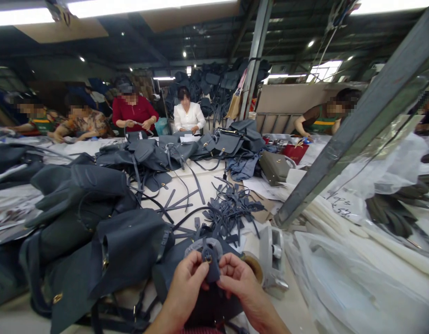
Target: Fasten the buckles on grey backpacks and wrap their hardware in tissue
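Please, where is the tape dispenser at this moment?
In the head view, the tape dispenser stands right of the right hand, beside a brown tape roll.

My left hand [186, 283] and my right hand [240, 280] pinch a narrow slate-blue leather tab [211, 269] from either side, holding it upright in the air with a small gold-coloured metal fitting [208, 258] near its top. Right behind the tab curves a pale grey ring-shaped band [195, 246], partly hidden by it, and I cannot tell its material. Just beneath my hands lies a dark slate-blue leather bag body [169, 273], its soft panel slumped and partly hidden by my wrists, and I cannot tell whether the tab is joined to it.
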### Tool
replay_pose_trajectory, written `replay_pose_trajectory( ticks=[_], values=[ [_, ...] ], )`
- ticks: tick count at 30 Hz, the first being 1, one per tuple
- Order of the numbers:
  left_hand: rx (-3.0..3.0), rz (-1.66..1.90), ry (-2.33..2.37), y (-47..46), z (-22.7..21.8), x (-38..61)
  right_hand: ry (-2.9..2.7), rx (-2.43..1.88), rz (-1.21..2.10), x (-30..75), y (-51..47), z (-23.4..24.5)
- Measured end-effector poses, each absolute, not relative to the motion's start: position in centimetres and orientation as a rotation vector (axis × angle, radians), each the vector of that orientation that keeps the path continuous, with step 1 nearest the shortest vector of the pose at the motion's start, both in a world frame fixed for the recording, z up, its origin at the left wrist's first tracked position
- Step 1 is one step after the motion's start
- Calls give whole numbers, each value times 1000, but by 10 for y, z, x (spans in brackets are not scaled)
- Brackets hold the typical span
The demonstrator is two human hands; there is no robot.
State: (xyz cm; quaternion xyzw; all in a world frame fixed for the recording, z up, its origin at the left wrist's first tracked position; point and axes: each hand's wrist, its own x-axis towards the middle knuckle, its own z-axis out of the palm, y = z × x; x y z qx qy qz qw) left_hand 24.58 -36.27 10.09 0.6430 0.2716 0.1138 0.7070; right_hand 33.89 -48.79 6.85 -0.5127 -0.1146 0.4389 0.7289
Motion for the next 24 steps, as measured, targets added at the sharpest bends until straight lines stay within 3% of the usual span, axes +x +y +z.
replay_pose_trajectory(
  ticks=[7, 12, 24],
  values=[
    [1422, 156, 655, -366, 103, 250, -245, -1176, 856, 333, -480, 62],
    [1497, 280, 707, -366, 98, 254, -206, -1157, 807, 327, -475, 61],
    [1485, 369, 635, -368, 77, 260, -50, -771, 1060, 323, -487, 67]
  ],
)
